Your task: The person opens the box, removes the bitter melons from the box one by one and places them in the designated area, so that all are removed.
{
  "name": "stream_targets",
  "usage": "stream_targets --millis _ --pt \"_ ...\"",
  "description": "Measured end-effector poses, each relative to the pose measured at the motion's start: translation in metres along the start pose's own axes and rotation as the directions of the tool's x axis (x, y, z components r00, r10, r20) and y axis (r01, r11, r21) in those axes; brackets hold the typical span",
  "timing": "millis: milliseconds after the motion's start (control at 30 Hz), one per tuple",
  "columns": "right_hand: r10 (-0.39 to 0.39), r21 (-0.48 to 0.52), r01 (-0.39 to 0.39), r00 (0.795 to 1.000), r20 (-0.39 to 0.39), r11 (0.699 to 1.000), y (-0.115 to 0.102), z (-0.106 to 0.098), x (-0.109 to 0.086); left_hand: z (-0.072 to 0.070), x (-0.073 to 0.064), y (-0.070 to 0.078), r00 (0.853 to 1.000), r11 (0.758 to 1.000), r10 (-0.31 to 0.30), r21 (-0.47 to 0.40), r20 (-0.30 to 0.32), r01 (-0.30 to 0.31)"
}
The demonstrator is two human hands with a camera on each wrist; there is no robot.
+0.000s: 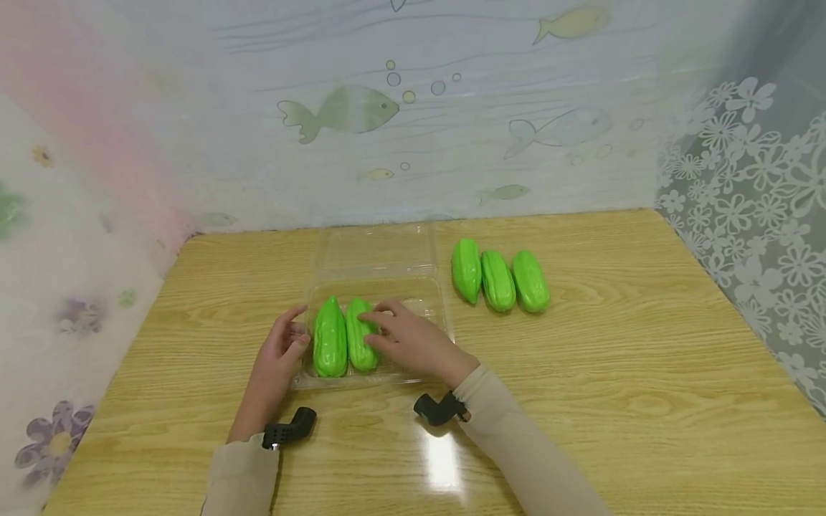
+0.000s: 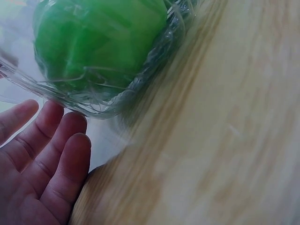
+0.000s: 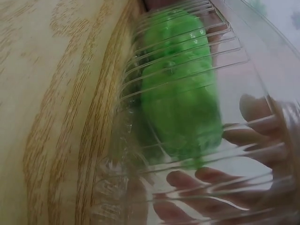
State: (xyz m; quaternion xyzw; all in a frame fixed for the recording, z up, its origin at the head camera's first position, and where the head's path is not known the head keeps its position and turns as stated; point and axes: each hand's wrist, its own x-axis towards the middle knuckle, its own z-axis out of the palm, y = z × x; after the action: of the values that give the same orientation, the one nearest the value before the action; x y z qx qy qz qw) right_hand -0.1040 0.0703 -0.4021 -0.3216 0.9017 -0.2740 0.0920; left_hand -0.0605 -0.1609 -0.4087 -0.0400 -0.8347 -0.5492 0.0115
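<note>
A clear plastic box (image 1: 381,378) lies with its lid (image 1: 377,251) folded back, and two green ridged vegetables (image 1: 330,340) sit side by side in its left half. Beside the left wall my left hand (image 1: 277,351) has its fingers spread; in the left wrist view its fingertips (image 2: 75,122) are right at the box's edge. Over the box, my right hand (image 1: 413,340) reaches in from the right, fingertips at the right-hand green vegetable (image 1: 361,337). Through the plastic, the right wrist view shows this hand's fingers (image 3: 215,176) apart near a green vegetable (image 3: 183,98).
To the right of the box, three more green ridged vegetables (image 1: 498,281) lie in a row on the wooden table (image 1: 613,344). Behind the table hangs a curtain (image 1: 452,165) printed with fish. A flowered panel (image 1: 742,201) stands at the right.
</note>
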Motion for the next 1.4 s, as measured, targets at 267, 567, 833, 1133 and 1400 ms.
stream_targets --millis 267,567,833,1133,1400 --pt "0.005 -0.006 -0.005 0.997 0.074 1.0 -0.001 -0.001 -0.001 0.0 0.0 0.002 1.0 1.0 -0.009 0.011 0.003 0.009" --pt "-0.038 0.001 0.038 0.993 0.11 0.999 -0.001 0.003 0.0 -0.002 0.004 -0.012 1.0 1.0 0.002 0.004 0.0 -0.002" --pt "-0.018 0.013 0.017 0.998 0.064 1.0 0.004 0.007 0.001 -0.001 0.005 -0.014 1.0 1.0 0.009 -0.014 0.016 -0.009" --pt "0.032 0.03 -0.031 0.999 -0.029 0.999 0.003 0.007 0.003 -0.001 0.004 -0.01 1.0 1.0 0.017 -0.012 0.018 -0.017" --pt "0.113 0.088 -0.108 0.992 -0.049 0.99 0.004 0.006 0.003 -0.001 0.005 -0.017 1.0 1.0 -0.003 -0.01 0.026 0.003"
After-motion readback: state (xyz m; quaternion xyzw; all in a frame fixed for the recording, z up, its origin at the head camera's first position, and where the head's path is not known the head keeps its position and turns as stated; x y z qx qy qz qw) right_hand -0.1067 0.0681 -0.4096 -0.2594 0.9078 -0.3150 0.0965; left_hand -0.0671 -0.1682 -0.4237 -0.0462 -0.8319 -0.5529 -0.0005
